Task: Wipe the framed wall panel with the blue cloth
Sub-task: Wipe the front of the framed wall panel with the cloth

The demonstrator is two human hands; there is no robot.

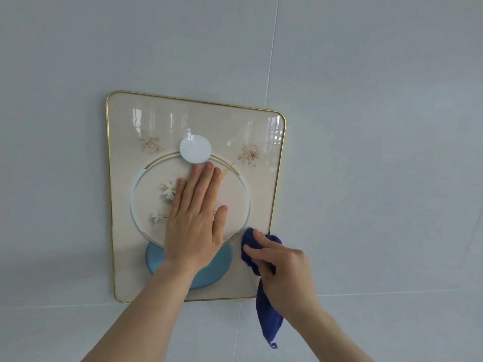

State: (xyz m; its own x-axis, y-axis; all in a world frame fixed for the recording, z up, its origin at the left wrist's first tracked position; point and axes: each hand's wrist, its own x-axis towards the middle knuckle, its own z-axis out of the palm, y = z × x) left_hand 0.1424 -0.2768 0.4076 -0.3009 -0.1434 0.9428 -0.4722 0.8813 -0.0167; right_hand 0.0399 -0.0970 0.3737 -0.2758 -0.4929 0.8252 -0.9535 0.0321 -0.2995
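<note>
A glossy beige framed wall panel point(125, 257) with a thin gold rim hangs on the wall; it shows a large ring, white flowers, a white disc and a teal disc. My left hand point(196, 218) lies flat on the panel's middle, fingers together and pointing up. My right hand point(282, 267) grips a dark blue cloth point(251, 241) bunched against the panel's lower right part, close to the right rim. A long tail of the cloth hangs down below my wrist, past the panel's bottom edge.
Large pale grey wall tiles point(379, 152) with thin grout lines surround the panel on all sides. Nothing else hangs on the wall in view.
</note>
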